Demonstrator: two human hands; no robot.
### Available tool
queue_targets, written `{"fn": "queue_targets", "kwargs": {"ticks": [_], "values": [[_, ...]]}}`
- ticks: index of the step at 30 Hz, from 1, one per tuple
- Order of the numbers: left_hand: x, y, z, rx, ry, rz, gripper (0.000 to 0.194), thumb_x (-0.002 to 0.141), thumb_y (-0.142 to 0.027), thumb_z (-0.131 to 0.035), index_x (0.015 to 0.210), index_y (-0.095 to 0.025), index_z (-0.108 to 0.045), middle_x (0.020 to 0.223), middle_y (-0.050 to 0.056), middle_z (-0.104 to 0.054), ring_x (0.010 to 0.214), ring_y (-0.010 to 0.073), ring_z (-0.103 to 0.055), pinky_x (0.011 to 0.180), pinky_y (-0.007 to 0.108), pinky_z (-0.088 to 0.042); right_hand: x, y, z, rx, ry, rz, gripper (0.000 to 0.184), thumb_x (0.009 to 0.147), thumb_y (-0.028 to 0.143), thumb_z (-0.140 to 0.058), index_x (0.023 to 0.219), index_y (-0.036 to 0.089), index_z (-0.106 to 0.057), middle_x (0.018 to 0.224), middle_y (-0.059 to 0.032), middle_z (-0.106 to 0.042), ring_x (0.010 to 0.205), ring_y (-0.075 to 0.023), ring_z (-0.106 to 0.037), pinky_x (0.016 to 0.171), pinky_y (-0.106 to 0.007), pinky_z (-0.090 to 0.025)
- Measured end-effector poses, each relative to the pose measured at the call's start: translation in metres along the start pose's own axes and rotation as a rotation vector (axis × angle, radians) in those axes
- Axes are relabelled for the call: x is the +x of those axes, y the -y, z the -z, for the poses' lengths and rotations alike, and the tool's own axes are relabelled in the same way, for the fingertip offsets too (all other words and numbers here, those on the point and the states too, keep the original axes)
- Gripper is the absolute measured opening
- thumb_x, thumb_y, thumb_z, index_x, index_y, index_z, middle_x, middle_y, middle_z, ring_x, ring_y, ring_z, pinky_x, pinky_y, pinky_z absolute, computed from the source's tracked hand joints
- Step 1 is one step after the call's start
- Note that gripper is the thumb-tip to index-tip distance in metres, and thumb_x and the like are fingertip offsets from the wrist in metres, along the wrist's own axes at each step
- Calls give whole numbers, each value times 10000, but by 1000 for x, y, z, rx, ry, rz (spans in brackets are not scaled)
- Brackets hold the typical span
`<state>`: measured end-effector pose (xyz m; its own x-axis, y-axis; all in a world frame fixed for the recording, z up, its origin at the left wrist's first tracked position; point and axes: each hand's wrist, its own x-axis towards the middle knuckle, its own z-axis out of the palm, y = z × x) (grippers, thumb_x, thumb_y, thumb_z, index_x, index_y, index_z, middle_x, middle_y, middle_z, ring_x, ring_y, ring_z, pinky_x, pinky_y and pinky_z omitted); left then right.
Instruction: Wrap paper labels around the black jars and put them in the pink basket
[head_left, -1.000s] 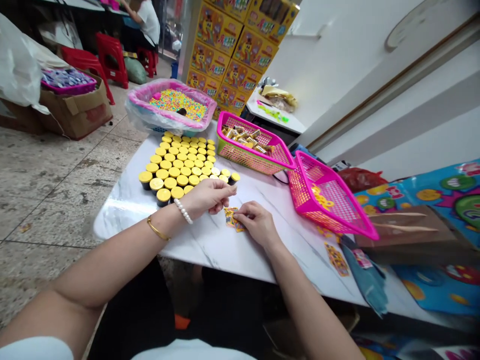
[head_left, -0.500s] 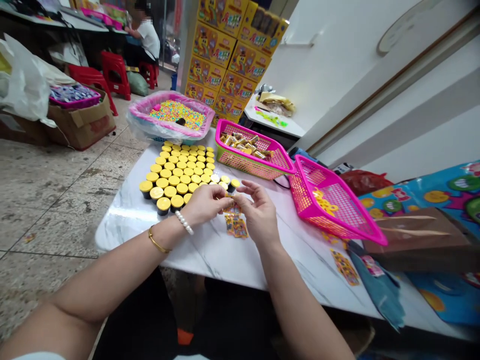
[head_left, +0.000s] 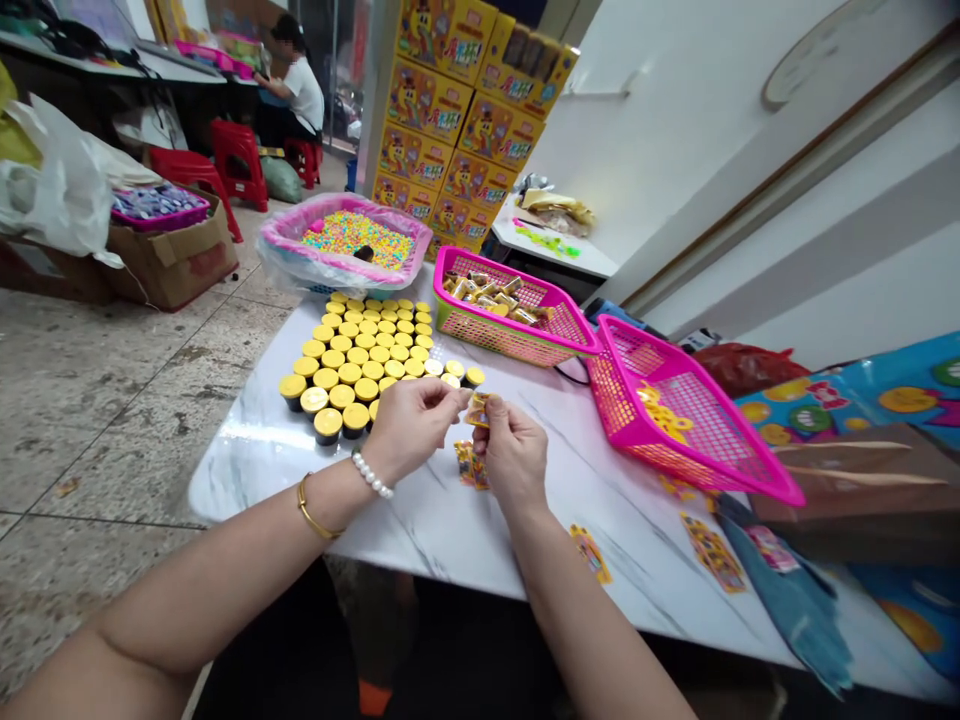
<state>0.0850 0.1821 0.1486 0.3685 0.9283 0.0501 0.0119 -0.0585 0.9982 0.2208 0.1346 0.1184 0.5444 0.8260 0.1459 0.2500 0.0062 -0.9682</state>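
My right hand (head_left: 514, 455) pinches a small yellow-orange printed sheet (head_left: 479, 410), perhaps a sticker, between thumb and fingers. At its left edge, my left hand (head_left: 416, 425) has thumb and forefinger pressed together; what lies between those fingertips is too small to make out. Below them on the table lie more printed sheets (head_left: 468, 464), partly behind my right hand. Black cups with yellow lids (head_left: 349, 373) stand in close rows just beyond and left of my left hand. Another printed sheet (head_left: 591, 554) lies right of my right forearm.
A pink basket (head_left: 517, 345) holds small gold-wrapped pieces; another pink basket (head_left: 697, 410) holds yellow pieces. A lined tub (head_left: 277, 240) contains colourful beads. Printed strips (head_left: 712, 552) and a blue-grey cloth (head_left: 787, 590) lie right. Yellow boxes (head_left: 431, 100) are stacked behind; a person (head_left: 300, 95) sits far left.
My right fingers, earlier spread, have closed around the small printed sheet, now lifted clear into view. One printed sheet now shows beside my right forearm. The view has shifted slightly.
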Motion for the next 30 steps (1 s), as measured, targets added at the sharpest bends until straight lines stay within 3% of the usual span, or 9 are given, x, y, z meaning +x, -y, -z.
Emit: {"fn": "queue_targets", "kwargs": {"ticks": [6,12,15,18,23,26,30], "values": [[-2,4,0,-10,-67,-59,306,863,-408,-610,699,-167,-701,569,-11,-613,424,78,-462,460,221,-367,0,1,-1,-26,-8,51,581,817,734,-560,610,192,-584,471,40,-488,415,-99,-429,411,-225,-354],[-3,2,1,190,-77,-201,187,810,-345,-705,714,-202,-778,699,31,-722,649,140,-609,606,237,-437,-1,-5,-3,-101,-13,200,529,878,668,-518,611,213,-561,515,27,-508,491,-129,-472,477,-240,-391],[2,5,2,218,-77,-169,125,758,-318,-759,700,-212,-788,699,29,-726,693,153,-627,648,243,-450,-4,-11,-7,-159,27,309,485,928,589,-492,640,209,-577,580,11,-550,561,-138,-507,538,-242,-412],[8,10,3,104,-81,-106,86,739,-279,-760,722,-199,-786,750,34,-743,730,155,-646,671,243,-470,-5,-12,-8,-193,86,334,457,953,538,-476,668,204,-601,594,10,-557,580,-141,-525,558,-243,-417],[9,11,4,0,-107,-89,129,756,-293,-729,705,-177,-751,702,20,-699,638,131,-593,611,235,-457,17,8,3,-297,84,381,435,959,487,-467,682,196,-635,625,-6,-595,617,-157,-563,593,-261,-440],[5,6,5,113,-197,-200,118,740,-269,-740,653,-191,-729,720,15,-648,650,125,-556,617,237,-439,47,16,11,-393,47,435,195,895,288,-524,897,196,-696,874,-57,-700,783,-197,-638,695,-300,-505],[1,-1,6,237,-235,-266,138,720,-225,-740,587,-207,-708,700,14,-603,650,126,-538,626,241,-436,84,4,11,-525,179,485,531,687,53,-513,1176,202,-655,1256,-107,-662,1166,-256,-606,941,-405,-520]]}}
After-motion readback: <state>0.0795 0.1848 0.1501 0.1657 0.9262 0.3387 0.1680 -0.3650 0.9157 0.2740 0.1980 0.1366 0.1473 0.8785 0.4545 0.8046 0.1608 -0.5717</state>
